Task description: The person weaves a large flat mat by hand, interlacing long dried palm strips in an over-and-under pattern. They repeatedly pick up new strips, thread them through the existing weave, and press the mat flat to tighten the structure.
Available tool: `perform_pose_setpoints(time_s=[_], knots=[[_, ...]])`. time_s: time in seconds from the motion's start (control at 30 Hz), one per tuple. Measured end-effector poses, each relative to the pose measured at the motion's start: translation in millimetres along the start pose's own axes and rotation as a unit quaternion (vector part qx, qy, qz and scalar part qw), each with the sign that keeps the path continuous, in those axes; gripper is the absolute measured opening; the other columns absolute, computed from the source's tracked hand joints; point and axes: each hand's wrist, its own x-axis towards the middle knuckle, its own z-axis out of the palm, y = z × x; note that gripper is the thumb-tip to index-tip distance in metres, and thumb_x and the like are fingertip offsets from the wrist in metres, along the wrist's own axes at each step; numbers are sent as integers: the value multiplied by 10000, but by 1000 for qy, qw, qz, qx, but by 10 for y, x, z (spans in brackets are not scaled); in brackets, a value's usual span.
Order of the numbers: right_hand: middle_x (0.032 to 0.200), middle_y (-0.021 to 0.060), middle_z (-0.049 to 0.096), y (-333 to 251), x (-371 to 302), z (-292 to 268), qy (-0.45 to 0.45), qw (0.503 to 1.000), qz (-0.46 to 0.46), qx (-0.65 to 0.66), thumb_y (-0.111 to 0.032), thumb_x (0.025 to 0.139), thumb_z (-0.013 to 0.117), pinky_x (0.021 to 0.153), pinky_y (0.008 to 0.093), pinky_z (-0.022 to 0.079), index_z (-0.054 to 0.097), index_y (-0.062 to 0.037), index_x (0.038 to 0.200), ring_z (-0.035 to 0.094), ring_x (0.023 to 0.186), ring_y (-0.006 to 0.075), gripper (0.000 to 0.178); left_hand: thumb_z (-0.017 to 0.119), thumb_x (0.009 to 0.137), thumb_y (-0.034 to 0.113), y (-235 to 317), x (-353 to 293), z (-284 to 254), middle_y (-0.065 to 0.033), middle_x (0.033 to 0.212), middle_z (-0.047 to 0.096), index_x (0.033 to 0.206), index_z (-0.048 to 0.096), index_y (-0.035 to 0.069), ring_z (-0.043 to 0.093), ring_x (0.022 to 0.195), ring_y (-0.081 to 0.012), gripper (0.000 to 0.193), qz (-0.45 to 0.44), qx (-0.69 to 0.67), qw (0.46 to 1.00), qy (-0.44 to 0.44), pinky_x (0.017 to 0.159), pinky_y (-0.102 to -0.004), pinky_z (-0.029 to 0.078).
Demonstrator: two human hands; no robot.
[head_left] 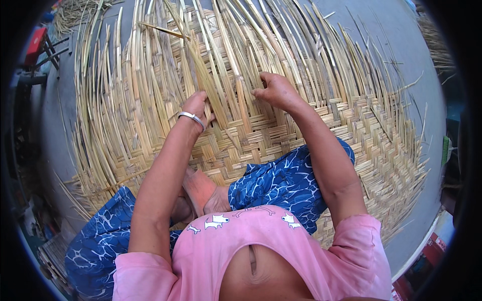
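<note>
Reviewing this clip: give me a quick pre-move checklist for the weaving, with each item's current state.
1. Left hand at the unwoven strips: ok, it is in among them.
2. Right hand firmly gripping a strip: cannot tell; the fingers are at the strips, but contact is unclear.
3. Woven part of the mat interlaced: ok, crossing strips show on the right.
4. Unwoven strips lying clear of one another: not ok, some cross or overlap.
5. Mat uncovered: not ok, the blue patterned trousers hide part of it.
</note>
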Motion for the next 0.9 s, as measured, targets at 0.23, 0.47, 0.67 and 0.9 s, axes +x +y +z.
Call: perform_pose_setpoints(time_s=[0.23,0.47,0.67,0.9], knots=[[691,38,548,69,-60,13,-9,979,-53,196,-124,751,682,626,279,440,576,15,825,508,648,119,190,435,880,123,19,-71,41,-96,986,621,1052,546,49,628,878,-218,217,12,31,999,39,745,-401,526],[787,166,602,-59,-68,22,40,996,-72,30,-168,774,656,661,335,463,550,15,883,590,718,232,238,447,879,120,-23,-8,-36,-96,975,623,1053,543,51,631,877,-220,211,11,6,1000,-4,733,-409,530],[804,108,606,-36,-29,-97,81,987,-31,132,-325,828,639,634,314,477,576,-6,1060,587,710,181,400,456,885,142,14,-113,67,-89,1006,618,1095,522,54,616,940,-236,237,3,-2,1000,6,830,-437,497],[959,160,646,50,0,-192,182,979,-91,20,-235,837,600,736,324,503,560,-44,1142,637,838,257,362,437,899,177,-44,-73,34,-80,1013,617,1093,513,61,612,934,-222,239,-4,8,1000,15,832,-416,485]])
